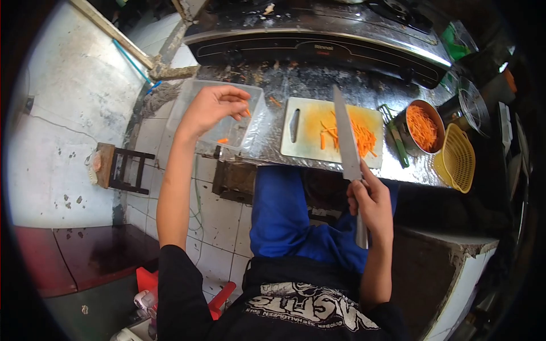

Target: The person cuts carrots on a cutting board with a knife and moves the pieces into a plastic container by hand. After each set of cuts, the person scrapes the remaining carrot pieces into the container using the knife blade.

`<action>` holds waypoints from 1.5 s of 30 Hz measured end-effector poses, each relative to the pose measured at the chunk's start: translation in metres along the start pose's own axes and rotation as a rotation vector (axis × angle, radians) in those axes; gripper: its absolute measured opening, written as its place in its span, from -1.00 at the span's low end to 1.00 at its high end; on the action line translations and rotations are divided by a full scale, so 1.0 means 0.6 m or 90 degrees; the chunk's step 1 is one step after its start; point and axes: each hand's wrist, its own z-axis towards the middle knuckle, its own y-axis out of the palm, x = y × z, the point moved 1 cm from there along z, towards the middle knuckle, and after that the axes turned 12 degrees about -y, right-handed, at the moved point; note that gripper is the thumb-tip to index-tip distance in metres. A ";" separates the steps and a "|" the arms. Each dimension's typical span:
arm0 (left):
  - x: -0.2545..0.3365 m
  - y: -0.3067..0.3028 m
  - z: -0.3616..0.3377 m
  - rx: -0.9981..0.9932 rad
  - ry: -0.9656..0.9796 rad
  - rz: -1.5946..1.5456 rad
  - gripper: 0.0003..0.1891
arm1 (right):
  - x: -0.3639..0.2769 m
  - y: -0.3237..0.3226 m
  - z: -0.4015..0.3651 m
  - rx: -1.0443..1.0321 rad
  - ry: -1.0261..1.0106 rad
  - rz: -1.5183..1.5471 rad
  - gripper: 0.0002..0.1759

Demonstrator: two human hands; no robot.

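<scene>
My left hand (223, 105) hangs over a clear plastic container (187, 113), its fingers loosely bent and apart. A small carrot piece (248, 113) shows right at its fingertips, and another carrot piece (223, 140) lies in the container. My right hand (371, 199) is closed round the handle of a large kitchen knife (347, 133). The blade points away from me, over the white cutting board (293, 146). Carrot strips (364, 139) are heaped on the board's right half, partly hidden behind the blade.
Right of the board lie a green-handled peeler (398, 145), a metal pot (413, 138) full of shredded carrot and a yellow plastic basket (456, 159). A black gas stove (318, 48) stands behind. A small wooden stool (128, 169) is at the left, a red chair (223, 300) close beside me.
</scene>
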 end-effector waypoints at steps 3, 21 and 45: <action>0.011 0.099 0.001 -0.130 -0.006 -0.089 -0.86 | 0.000 0.011 -0.002 -0.012 -0.005 -0.009 -0.39; -0.073 0.287 -0.008 0.205 0.110 0.141 -0.78 | 0.039 0.066 -0.006 -0.047 -0.190 -0.290 -0.39; -0.087 0.343 -0.017 0.346 0.147 0.207 -0.70 | 0.009 0.031 0.014 -0.119 -0.241 -0.409 -0.38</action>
